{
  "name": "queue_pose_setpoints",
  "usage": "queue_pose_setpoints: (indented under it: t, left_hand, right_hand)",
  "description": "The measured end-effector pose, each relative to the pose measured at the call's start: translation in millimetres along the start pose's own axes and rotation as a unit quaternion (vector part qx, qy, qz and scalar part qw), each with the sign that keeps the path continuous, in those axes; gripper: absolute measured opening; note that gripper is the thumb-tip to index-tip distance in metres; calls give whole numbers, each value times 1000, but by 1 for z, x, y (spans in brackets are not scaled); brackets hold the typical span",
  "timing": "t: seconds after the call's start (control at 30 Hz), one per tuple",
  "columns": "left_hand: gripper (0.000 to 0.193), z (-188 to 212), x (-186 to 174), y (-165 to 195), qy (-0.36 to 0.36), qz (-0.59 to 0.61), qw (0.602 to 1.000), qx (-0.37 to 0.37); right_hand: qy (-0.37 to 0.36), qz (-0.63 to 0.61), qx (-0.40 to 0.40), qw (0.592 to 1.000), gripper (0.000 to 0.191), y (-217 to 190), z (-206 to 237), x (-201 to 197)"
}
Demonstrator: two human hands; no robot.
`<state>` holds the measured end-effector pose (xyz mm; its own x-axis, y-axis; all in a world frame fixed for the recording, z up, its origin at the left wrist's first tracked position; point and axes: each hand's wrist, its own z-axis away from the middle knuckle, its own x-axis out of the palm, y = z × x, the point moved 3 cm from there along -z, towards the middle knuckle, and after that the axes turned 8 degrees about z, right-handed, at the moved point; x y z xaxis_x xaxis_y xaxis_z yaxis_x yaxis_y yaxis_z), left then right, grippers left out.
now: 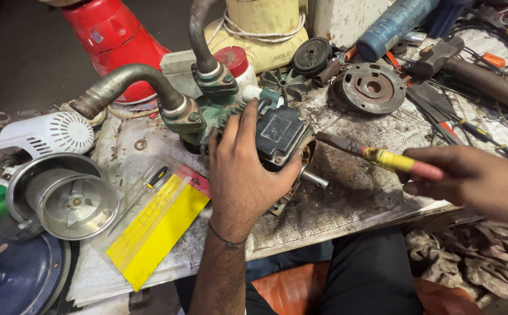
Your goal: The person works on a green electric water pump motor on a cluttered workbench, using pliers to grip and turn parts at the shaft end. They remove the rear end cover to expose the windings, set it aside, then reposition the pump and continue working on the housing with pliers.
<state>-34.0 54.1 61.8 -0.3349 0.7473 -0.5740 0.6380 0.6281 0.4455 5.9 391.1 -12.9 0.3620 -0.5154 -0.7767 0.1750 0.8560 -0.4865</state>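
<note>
- The small green cast-metal water pump [219, 111], with two curved grey pipe elbows rising from its top, sits on the cluttered surface [359, 192], which is covered with worn, dirty paper. It is at mid-frame, directly ahead of the person.
- The left hand [245, 169] lies on top of the pump's motor end. Its fingers [247, 119] are spread wide and wrapped over the black rectangular terminal box [277, 137], and the thumb presses the box's right side.
- The right hand [470, 175] is off to the right, apart from the pump. Its fingers are closed narrowly around the yellow-and-red handle of a screwdriver [382, 157].
- The screwdriver's long axis runs nearly level, from the right hand leftward and slightly upward. Its dark tip points at the right edge of the terminal box and comes just beside it; whether it touches cannot be told.
- So the pump lies to the left of the tool tip. The left hand is already on it, while the right hand is the farther one.
- A short bright metal shaft [313, 178] sticks out below the box, pointing down-right toward the person.
- A clear packet with a yellow card [158, 230] lies to the left of the wrist, and a rusty round metal plate [373, 87] lies beyond the pump.
</note>
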Motion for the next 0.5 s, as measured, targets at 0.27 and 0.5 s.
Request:
queue_pose_setpoints:
  t: [0.27,0.5]
  left_hand:
    - [52,41,84,93,-77,46,965,246]
    - [19,12,165,88,-54,4,952,302]
  right_hand:
    - [-118,-315,103,936,38,63,-38,-11]
    - [-123,-303,-1,945,40,70,-52,-8]
